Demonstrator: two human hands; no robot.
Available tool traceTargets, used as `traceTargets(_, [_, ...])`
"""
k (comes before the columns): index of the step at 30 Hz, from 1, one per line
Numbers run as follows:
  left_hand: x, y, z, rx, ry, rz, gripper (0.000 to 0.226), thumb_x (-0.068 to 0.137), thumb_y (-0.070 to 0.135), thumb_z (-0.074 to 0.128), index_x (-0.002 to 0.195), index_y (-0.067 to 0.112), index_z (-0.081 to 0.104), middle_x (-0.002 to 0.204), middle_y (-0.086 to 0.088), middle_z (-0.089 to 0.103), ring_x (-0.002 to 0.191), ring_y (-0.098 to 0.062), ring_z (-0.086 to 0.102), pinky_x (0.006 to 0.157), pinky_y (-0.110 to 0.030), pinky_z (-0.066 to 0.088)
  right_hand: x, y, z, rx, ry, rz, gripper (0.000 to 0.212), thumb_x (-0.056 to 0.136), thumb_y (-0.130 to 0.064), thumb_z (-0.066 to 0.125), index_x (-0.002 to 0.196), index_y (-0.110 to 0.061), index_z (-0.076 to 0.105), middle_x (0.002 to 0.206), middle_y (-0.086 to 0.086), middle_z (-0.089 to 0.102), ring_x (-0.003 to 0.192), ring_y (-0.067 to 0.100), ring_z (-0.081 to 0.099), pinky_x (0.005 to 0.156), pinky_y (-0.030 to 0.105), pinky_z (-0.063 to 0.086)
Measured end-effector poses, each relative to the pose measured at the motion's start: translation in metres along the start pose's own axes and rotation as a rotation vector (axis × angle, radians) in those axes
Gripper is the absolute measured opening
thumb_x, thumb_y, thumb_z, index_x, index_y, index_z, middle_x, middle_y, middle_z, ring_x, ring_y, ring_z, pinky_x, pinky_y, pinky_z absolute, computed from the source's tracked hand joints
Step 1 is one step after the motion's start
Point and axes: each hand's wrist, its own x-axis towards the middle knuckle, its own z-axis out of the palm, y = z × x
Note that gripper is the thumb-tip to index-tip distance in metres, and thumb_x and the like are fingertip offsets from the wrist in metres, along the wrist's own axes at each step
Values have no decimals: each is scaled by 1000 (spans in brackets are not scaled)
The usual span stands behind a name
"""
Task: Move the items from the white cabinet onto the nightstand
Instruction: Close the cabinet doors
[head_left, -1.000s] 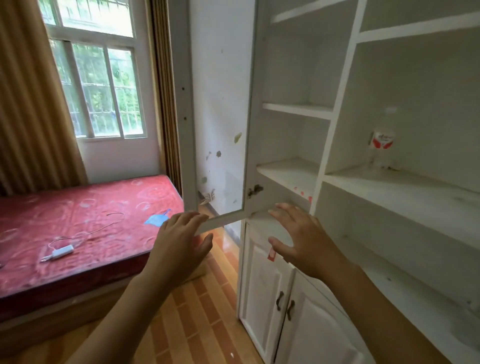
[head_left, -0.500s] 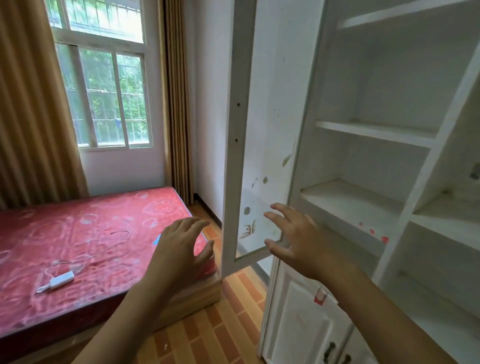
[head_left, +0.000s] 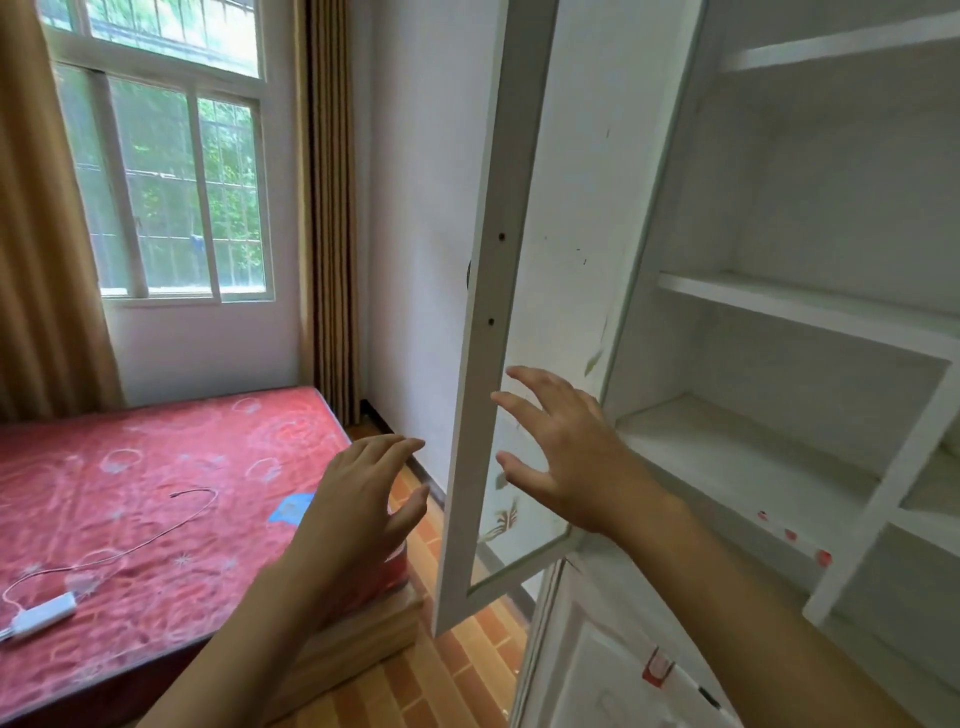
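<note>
Cabinet: the white cabinet stands at your right, its glass door swung open; the shelves in view show only red marks along one edge.
Right hand: your right hand is spread, fingers straight, in front of the door's glass pane, grasping nothing.
Left hand: your left hand hangs relaxed, empty, left of the door frame.
Room: a red mattress carries a white charger and cable; beyond it are a window, tan curtains and an orange tile floor.
Nightstand: not in view.

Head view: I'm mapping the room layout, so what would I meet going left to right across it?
White charger on the bed → window → curtain → left hand → glass cabinet door → right hand → white cabinet shelves.
</note>
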Motion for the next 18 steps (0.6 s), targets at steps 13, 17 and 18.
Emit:
traceTargets(13, [87, -24, 28, -47, 33, 205, 57, 94, 54, 52, 145, 27, 53, 138, 7, 60, 127, -19, 54, 104, -48, 50, 81, 36, 15, -290, 171, -197, 60, 96, -53, 57, 148, -24, 50, 168, 4, 28, 158, 26, 16, 121, 56, 27])
traceTargets(17, [119, -39, 34, -87, 103, 358, 48, 95, 49, 55, 137, 26, 59, 130, 6, 65, 119, -19, 59, 97, -47, 54, 100, 46, 11, -321, 249, -175, 61, 98, -55, 58, 151, -26, 49, 166, 6, 31, 157, 27, 20, 122, 56, 28])
traceTargets(18, [127, -43, 35, -105, 102, 394, 47, 95, 47, 57, 137, 27, 59, 129, 7, 65, 119, -19, 59, 97, -46, 54, 104, 46, 9, -317, 273, -161, 64, 98, -55, 58, 153, -26, 46, 167, 7, 31, 157, 27, 20, 122, 55, 28])
